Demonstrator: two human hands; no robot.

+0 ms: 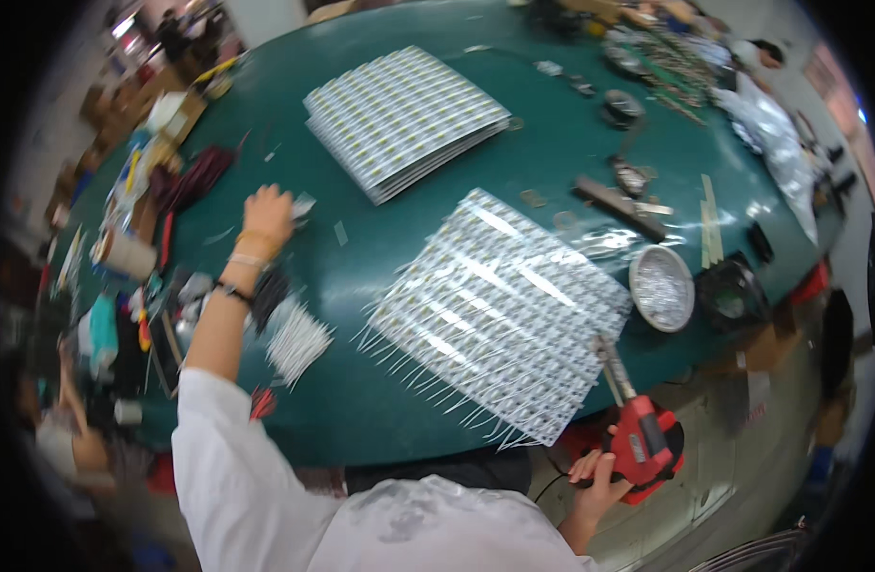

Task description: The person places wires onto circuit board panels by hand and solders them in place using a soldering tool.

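My right hand (pixel 595 480) is wrapped round the grip of a red and black soldering gun (pixel 644 440) near the table's front edge. Its metal front end reaches up to the right edge of a sheet of small light boards (pixel 495 310). Many thin white wires stick out from this sheet's lower left side. My left hand (pixel 267 214) reaches out over the table with curled fingers. A small whitish, clear piece (pixel 304 206) shows beside its fingertips; whether the fingers grip it is unclear. Below my left forearm lies a bundle of short white wires (pixel 299 345).
A stack of similar board sheets (pixel 406 119) lies farther back on the green table (pixel 380 405). To the right are a white bowl (pixel 661 289), a dark bar (pixel 619 208) and a tape roll (pixel 622 108). Tools and a spool (pixel 128 255) crowd the left side.
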